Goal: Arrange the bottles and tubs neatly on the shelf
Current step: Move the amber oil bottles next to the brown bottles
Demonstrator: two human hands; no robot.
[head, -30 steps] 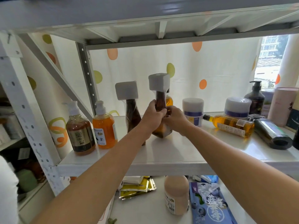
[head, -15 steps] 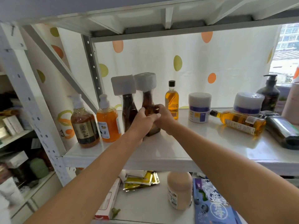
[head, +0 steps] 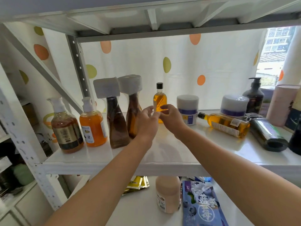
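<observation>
On the white shelf [head: 162, 159], a row stands at the left: a brown pump bottle [head: 66, 128], an orange pump bottle [head: 92, 123], and two tall dark bottles with white wrapped tops [head: 114, 115] [head: 132, 103]. My left hand [head: 147, 122] is open just right of the second tall bottle, off it. My right hand [head: 172, 119] is open, its fingers in front of a small amber bottle with a black cap [head: 159, 100]. A white and purple tub [head: 188, 109] stands right of that.
Further right a yellow bottle [head: 225, 123] and a dark bottle [head: 267, 134] lie on their sides, with a second tub [head: 234, 105], a black pump bottle [head: 254, 95] and a pink cylinder [head: 284, 104] behind. A beige bottle [head: 167, 194] and packets lie on the shelf below.
Both hands set the second tall wrapped bottle down beside the first and let go. They have moved right, towards the small amber bottle.
</observation>
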